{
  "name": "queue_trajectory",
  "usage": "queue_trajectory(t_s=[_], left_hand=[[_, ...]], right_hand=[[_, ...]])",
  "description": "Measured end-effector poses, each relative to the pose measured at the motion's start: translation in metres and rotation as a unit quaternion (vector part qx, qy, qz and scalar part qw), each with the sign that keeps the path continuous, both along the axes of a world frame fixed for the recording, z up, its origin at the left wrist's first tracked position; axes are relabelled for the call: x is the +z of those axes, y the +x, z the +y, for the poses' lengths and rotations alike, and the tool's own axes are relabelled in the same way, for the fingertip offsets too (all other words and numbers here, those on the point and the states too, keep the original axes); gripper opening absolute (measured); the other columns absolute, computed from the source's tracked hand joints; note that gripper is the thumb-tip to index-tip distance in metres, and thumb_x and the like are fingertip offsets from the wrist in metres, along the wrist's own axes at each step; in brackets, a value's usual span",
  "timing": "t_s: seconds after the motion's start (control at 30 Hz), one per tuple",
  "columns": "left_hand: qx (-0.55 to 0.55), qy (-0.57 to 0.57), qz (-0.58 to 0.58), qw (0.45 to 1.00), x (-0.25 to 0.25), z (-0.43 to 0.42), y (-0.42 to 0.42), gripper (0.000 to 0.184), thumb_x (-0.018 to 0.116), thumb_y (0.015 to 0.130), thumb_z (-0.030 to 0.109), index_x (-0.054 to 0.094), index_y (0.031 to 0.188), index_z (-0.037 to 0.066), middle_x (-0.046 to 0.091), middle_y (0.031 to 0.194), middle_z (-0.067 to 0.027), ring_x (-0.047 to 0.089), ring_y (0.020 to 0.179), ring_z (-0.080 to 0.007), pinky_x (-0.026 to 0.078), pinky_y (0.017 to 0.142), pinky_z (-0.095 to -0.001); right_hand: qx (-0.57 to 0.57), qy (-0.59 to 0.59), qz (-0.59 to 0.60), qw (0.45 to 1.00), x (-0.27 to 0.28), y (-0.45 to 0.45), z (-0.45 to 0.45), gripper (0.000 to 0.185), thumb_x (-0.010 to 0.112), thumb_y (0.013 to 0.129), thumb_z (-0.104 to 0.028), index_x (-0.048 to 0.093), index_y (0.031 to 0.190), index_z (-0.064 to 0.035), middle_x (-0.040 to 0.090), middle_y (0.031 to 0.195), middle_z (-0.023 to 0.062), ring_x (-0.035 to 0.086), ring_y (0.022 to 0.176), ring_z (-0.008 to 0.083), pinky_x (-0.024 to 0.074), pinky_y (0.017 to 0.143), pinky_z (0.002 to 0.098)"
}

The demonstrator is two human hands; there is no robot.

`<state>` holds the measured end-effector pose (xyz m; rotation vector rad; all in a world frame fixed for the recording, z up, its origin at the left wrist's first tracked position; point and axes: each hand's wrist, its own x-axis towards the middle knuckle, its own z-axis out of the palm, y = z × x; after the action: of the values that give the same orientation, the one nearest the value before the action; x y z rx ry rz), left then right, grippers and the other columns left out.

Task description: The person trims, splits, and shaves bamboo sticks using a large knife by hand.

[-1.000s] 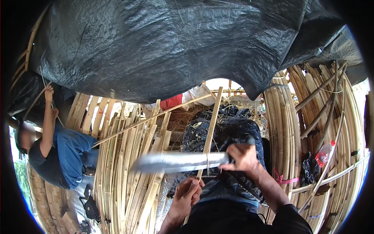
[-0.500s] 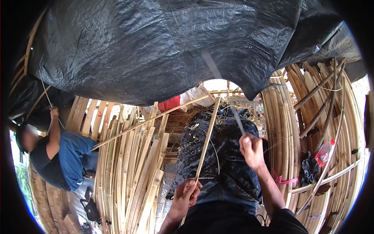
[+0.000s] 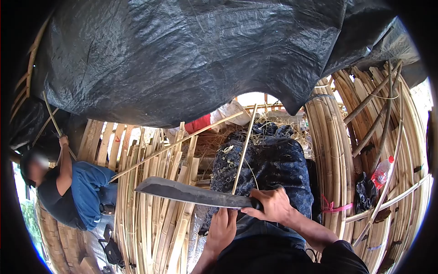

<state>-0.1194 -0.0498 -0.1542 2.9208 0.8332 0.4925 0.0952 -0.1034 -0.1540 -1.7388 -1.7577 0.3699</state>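
A machete point(image 3: 194, 194) with a broad dark blade and a black handle is gripped in my right hand point(image 3: 273, 205). Its blade lies nearly level, tip pointing left, across the lower part of a thin bamboo strip point(image 3: 245, 153). Just under the blade, my left hand point(image 3: 221, 228) is closed around the strip's lower end; the blade partly hides those fingertips. From there the strip slants up and away, over the dark patterned cloth point(image 3: 285, 162) on my lap, where pale shavings lie.
Split bamboo slats point(image 3: 153, 205) stand on the left, and a tied bamboo bundle point(image 3: 324, 146) on the right. A plastic bottle point(image 3: 382, 172) and black bag point(image 3: 365, 192) lie beyond it. Black tarpaulin point(image 3: 196, 59) hangs overhead. Another person point(image 3: 68, 182) sits at left, holding a strip.
The machete has come down from its raised, forward-pointing position to lie crosswise on the strip. My right hand has moved down and left, close to my left hand.
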Motion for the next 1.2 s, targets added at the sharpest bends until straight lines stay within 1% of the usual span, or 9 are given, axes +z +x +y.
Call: queue_trajectory(t_s=[0.33, 0.5, 0.73, 0.8, 0.9, 0.97, 1.07, 1.13, 1.2], left_hand=[[-0.003, -0.092, 0.039, 0.995, 0.003, -0.005, 0.007, 0.026, 0.056, 0.100, 0.009, 0.057, 0.122, -0.005, 0.061, 0.108, -0.0240, 0.062, 0.100, -0.0406, 0.049, 0.087, -0.0508], [0.130, -0.383, -0.058, 0.913, 0.034, -0.001, 0.007, 0.030, 0.049, 0.107, 0.015, 0.052, 0.125, -0.008, 0.064, 0.106, -0.0323, 0.065, 0.074, -0.0458, 0.051, 0.068, -0.0538], [0.129, -0.342, -0.065, 0.928, 0.032, -0.011, -0.016, 0.032, 0.050, 0.108, 0.017, 0.053, 0.127, -0.008, 0.067, 0.090, -0.0283, 0.064, 0.069, -0.0456, 0.050, 0.062, -0.0533], [0.067, -0.110, -0.067, 0.989, 0.015, -0.021, -0.040, 0.028, 0.051, 0.107, 0.018, 0.056, 0.119, -0.007, 0.067, 0.079, -0.0248, 0.064, 0.067, -0.0442, 0.050, 0.060, -0.0502], [0.158, -0.275, -0.047, 0.947, 0.021, -0.039, -0.070, 0.027, 0.054, 0.107, 0.019, 0.058, 0.117, -0.006, 0.067, 0.075, -0.0214, 0.061, 0.061, -0.0403, 0.049, 0.060, -0.0459], [0.206, -0.395, -0.060, 0.893, 0.018, -0.044, -0.091, 0.025, 0.054, 0.108, 0.022, 0.062, 0.117, -0.001, 0.066, 0.072, -0.0130, 0.055, 0.052, -0.0292, 0.046, 0.056, -0.0404], [0.240, -0.601, -0.098, 0.756, 0.015, -0.028, -0.094, 0.034, 0.045, 0.112, 0.031, 0.056, 0.104, -0.001, 0.055, 0.062, -0.0078, 0.047, 0.047, -0.0214, 0.040, 0.049, -0.0342], [0.231, -0.791, -0.204, 0.529, 0.015, -0.018, -0.083, 0.041, 0.039, 0.113, 0.041, 0.053, 0.100, 0.005, 0.036, 0.060, 0.0044, 0.028, 0.046, -0.0059, 0.022, 0.044, -0.0267], [0.179, -0.829, -0.231, 0.477, 0.020, -0.009, -0.066, 0.041, 0.039, 0.113, 0.041, 0.052, 0.098, 0.006, 0.034, 0.061, 0.0045, 0.027, 0.047, -0.0052, 0.022, 0.044, -0.0258]], right_hand=[[0.016, 0.052, -0.115, 0.992, -0.007, 0.017, 0.004, 0.062, 0.070, 0.083, -0.070, 0.057, 0.075, -0.0094, 0.057, 0.062, 0.0027, 0.063, 0.051, 0.0224, 0.0485, 0.050, 0.0349], [0.013, 0.096, -0.176, 0.980, -0.012, 0.044, 0.020, 0.064, 0.067, 0.084, -0.072, 0.055, 0.073, -0.0107, 0.055, 0.058, 0.0027, 0.062, 0.048, 0.0209, 0.0486, 0.046, 0.0338], [-0.017, 0.137, -0.206, 0.969, -0.030, 0.082, 0.036, 0.064, 0.067, 0.082, -0.075, 0.058, 0.077, -0.0120, 0.056, 0.059, 0.0011, 0.061, 0.049, 0.0194, 0.0473, 0.047, 0.0333], [-0.094, 0.095, -0.213, 0.968, -0.035, 0.102, 0.041, 0.061, 0.066, 0.086, -0.072, 0.059, 0.079, -0.0120, 0.056, 0.059, 0.0034, 0.063, 0.051, 0.0185, 0.0470, 0.047, 0.0337], [-0.167, 0.247, -0.509, 0.808, -0.060, 0.159, 0.051, 0.059, 0.063, 0.090, -0.070, 0.065, 0.087, -0.0109, 0.057, 0.058, 0.0079, 0.067, 0.058, 0.0197, 0.0494, 0.050, 0.0334], [-0.363, 0.045, -0.149, 0.919, -0.087, 0.207, 0.048, 0.059, 0.058, 0.096, -0.067, 0.068, 0.089, -0.0086, 0.049, 0.053, 0.0053, 0.059, 0.055, 0.0166, 0.0461, 0.049, 0.0308], [-0.390, -0.042, 0.437, 0.810, -0.053, 0.183, 0.053, 0.067, 0.046, 0.099, -0.072, 0.049, 0.069, -0.0123, 0.037, 0.050, -0.0046, 0.038, 0.040, 0.0085, 0.0312, 0.038, 0.0284], [-0.319, -0.044, 0.635, 0.702, -0.039, 0.147, 0.046, 0.070, 0.042, 0.098, -0.076, 0.046, 0.069, -0.0127, 0.034, 0.051, -0.0052, 0.029, 0.037, 0.0073, 0.0243, 0.036, 0.0282], [-0.222, -0.061, 0.712, 0.664, -0.021, 0.116, 0.038, 0.071, 0.040, 0.098, -0.078, 0.046, 0.071, -0.0126, 0.031, 0.052, -0.0059, 0.027, 0.038, 0.0070, 0.0228, 0.036, 0.0270]])
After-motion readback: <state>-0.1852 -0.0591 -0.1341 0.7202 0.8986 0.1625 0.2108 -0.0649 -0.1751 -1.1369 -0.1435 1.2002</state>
